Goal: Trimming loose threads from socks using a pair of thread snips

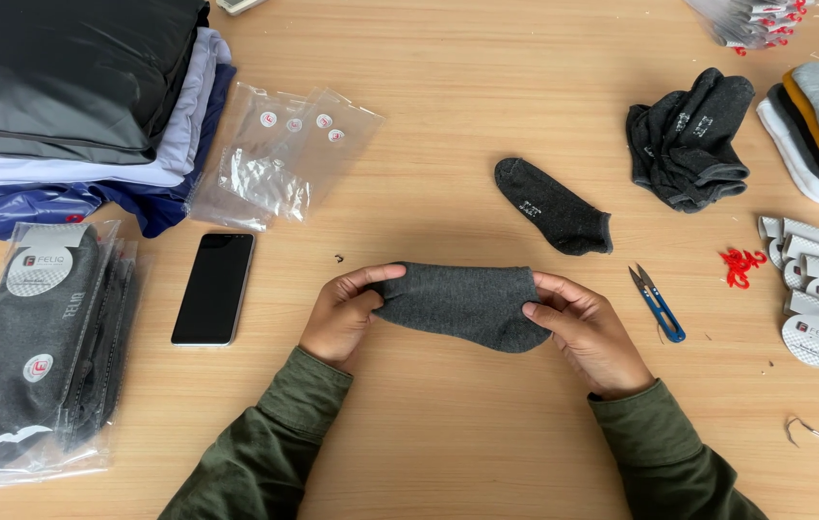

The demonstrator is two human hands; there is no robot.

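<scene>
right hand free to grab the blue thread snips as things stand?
Probably not at once: the right hand is pinching the grey sock together with the left hand. The blue snips lie just beside it, with bare table between.

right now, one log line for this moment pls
left hand: grips sock end | right hand: grips other end | dark grey sock: held over table

Held: dark grey knit ankle sock (462, 304), gripped by left hand (342, 313) and right hand (588, 332)
Right of sock: blue-handled thread snips (660, 306)
Left of sock: black smartphone (214, 288)
</scene>
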